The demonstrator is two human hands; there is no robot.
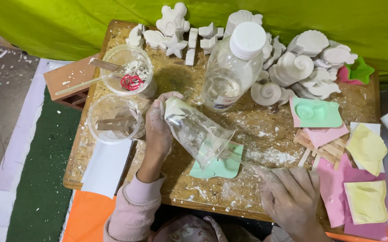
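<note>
My left hand [158, 130] grips a clear plastic cup [196, 132] by its base and tips it, mouth down, over a light green mould [218, 166] on the wooden table [256, 125]. A little white plaster sits at the cup's base. My right hand [290, 197], dusted white, rests near the table's front edge just right of the mould, fingers spread and holding nothing. A thin stick [234, 159] lies across the mould near the cup's mouth.
A clear bottle [232, 67] with a white cap stands behind the cup. Two clear tubs [111, 117] with sticks sit at left. White plaster shells and figures [292, 67] crowd the back. Green, pink and yellow moulds [364, 148] and wooden sticks lie at right.
</note>
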